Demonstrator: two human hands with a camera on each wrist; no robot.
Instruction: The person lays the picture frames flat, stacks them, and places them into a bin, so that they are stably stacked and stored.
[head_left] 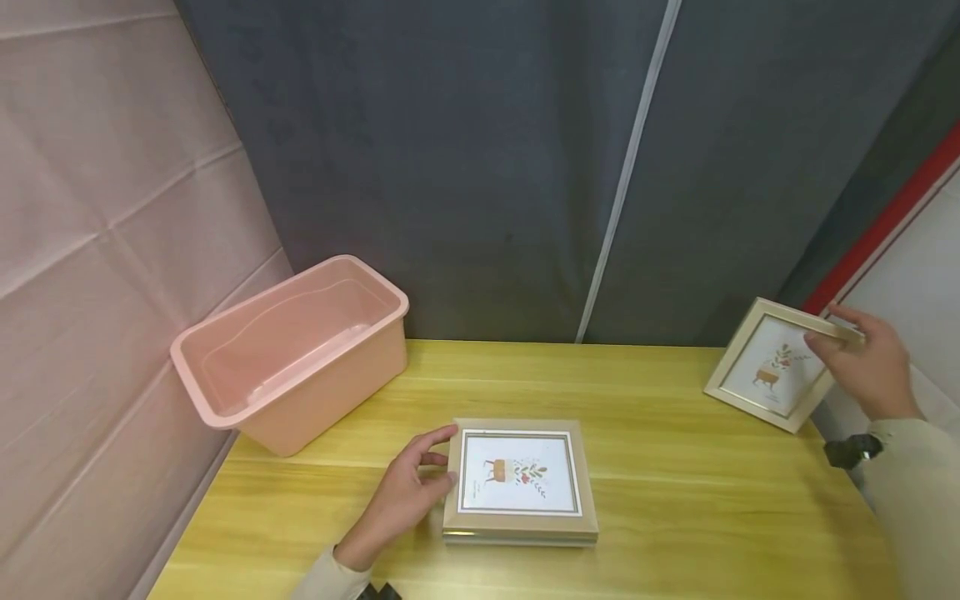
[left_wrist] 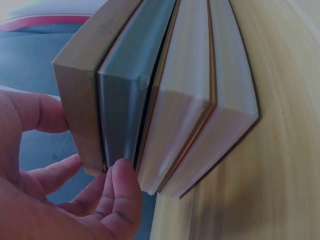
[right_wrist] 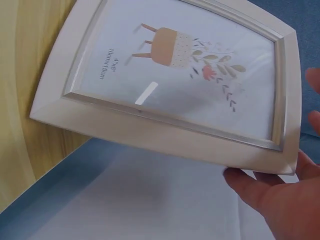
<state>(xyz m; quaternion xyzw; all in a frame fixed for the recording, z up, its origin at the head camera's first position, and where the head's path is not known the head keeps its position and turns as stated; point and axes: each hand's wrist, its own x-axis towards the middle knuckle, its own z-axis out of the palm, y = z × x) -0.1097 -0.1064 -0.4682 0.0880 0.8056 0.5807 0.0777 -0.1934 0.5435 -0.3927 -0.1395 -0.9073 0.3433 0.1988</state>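
Note:
A stack of several picture frames (head_left: 519, 483) lies at the front middle of the table. The top one is beige, with a print of a potted plant on legs. My left hand (head_left: 412, 479) touches the stack's left side with its fingers and thumb. In the left wrist view, the edges of the stacked frames (left_wrist: 182, 110) show beside the left hand (left_wrist: 75, 185). My right hand (head_left: 873, 358) grips another pale picture frame (head_left: 723, 387) by its upper right corner, at the table's far right. That frame is tilted; the right wrist view shows the same print on it.
A pink plastic bin (head_left: 330, 379) stands at the back left of the wooden table (head_left: 660, 467). Behind the table hangs a dark grey curtain (head_left: 450, 167), and pale pink cloth (head_left: 105, 208) covers the left side. A red strip (head_left: 885, 221) borders a white surface at the right.

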